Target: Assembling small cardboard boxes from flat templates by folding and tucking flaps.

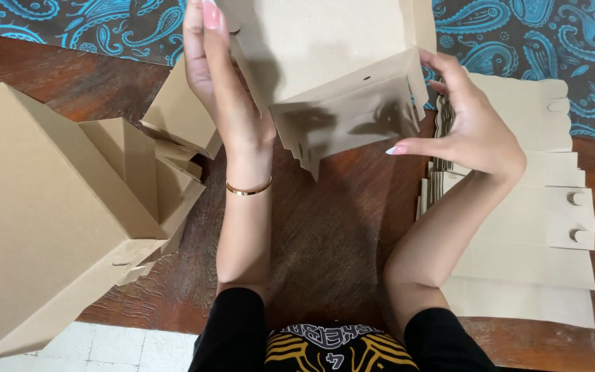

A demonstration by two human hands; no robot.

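A half-folded brown cardboard box (332,69) is held up over the wooden table (339,234), its near flap bent down toward me. My left hand (225,89) presses flat against the box's left side, fingers pointing up. My right hand (473,124) grips the right edge of the folded flap, thumb stretched under it. A thin gold bracelet circles my left wrist.
Folded brown boxes (49,213) are piled at the left, one large one overhanging the table's front edge. A stack of flat cardboard blanks (531,227) lies at the right. A blue paisley cloth (538,41) covers the table's far part. Pale floor tiles show below left.
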